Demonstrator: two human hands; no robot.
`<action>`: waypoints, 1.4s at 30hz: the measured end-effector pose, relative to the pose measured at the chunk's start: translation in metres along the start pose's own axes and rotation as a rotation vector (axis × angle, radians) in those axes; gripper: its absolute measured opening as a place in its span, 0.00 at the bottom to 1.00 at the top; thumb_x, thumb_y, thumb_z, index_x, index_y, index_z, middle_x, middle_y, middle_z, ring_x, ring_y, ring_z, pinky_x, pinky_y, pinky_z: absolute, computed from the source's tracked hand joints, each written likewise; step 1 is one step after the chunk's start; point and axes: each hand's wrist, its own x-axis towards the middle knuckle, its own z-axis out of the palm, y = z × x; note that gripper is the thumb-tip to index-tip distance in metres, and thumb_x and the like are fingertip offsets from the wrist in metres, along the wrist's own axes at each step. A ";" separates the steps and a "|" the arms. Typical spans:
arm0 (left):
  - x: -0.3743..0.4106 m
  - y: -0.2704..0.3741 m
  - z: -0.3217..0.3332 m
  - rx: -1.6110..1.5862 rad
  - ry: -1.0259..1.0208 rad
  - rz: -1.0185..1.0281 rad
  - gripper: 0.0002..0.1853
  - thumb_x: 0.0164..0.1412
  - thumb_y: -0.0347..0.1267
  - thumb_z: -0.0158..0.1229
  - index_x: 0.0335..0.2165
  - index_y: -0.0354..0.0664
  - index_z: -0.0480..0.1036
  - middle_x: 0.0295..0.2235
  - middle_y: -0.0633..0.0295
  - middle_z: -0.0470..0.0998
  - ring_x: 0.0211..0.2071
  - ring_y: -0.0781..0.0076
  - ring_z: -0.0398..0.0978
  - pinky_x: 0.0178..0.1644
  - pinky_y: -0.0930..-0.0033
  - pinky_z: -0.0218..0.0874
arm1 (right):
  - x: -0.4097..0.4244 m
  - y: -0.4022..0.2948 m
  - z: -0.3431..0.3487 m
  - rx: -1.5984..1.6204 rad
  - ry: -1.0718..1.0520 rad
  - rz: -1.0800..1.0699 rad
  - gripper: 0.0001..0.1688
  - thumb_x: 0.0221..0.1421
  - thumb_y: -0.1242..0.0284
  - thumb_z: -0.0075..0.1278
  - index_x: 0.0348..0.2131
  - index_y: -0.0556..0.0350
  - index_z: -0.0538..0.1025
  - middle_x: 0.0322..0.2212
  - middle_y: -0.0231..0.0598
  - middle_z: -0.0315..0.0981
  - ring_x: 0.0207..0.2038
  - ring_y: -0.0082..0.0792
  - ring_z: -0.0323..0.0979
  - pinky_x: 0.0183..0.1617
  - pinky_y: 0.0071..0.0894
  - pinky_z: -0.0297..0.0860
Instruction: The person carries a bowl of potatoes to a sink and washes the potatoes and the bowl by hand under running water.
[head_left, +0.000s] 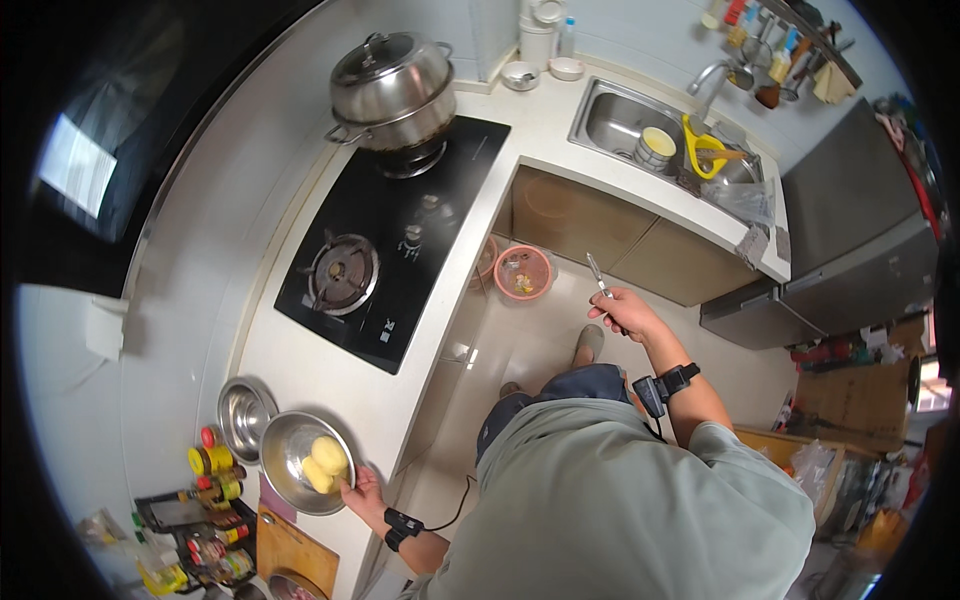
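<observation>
My left hand (363, 495) grips the near rim of a stainless steel bowl (283, 435) at the counter's front edge. Several pale yellow peeled potatoes (327, 457) lie together inside it. Out over the floor, my right hand (624, 312) holds a metal vegetable peeler (596, 270), its head pointing away from me and its lower end inside my fingers. A second steel bowl (244, 420) rests against the first, by the wall. Below the counter on the floor stands a pink-rimmed waste bin (523, 247) with scraps in it.
A steamer pot (397, 90) sits on the far burner of the black gas hob (457, 180). The sink (600, 112) holds stacked bowls (655, 146) and a yellow basket (701, 142). Sauce bottles (217, 551) and a wooden cutting board (296, 551) are at lower left. A fridge (855, 180) stands right.
</observation>
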 end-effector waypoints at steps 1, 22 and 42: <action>-0.005 -0.008 0.010 0.039 -0.010 -0.010 0.14 0.55 0.36 0.51 0.37 0.38 0.70 0.32 0.57 0.76 0.34 0.63 0.74 0.39 0.59 0.66 | 0.001 0.004 -0.006 0.019 0.011 -0.005 0.10 0.54 0.69 0.44 0.32 0.57 0.71 0.24 0.31 0.72 0.15 0.14 0.60 0.13 0.13 0.55; -0.073 -0.363 0.309 0.607 -0.339 -0.557 0.13 0.60 0.34 0.44 0.38 0.37 0.67 0.32 0.57 0.75 0.30 0.65 0.74 0.34 0.64 0.69 | 0.070 0.043 -0.252 0.313 0.310 -0.059 0.13 0.52 0.67 0.45 0.32 0.59 0.68 0.24 0.36 0.71 0.17 0.17 0.60 0.15 0.17 0.56; -0.034 -0.645 0.536 0.798 -0.436 -0.769 0.13 0.61 0.34 0.45 0.39 0.34 0.64 0.29 0.57 0.72 0.28 0.69 0.73 0.33 0.69 0.68 | 0.111 0.030 -0.354 0.452 0.491 0.068 0.13 0.53 0.66 0.48 0.34 0.57 0.69 0.23 0.36 0.71 0.15 0.16 0.58 0.14 0.14 0.53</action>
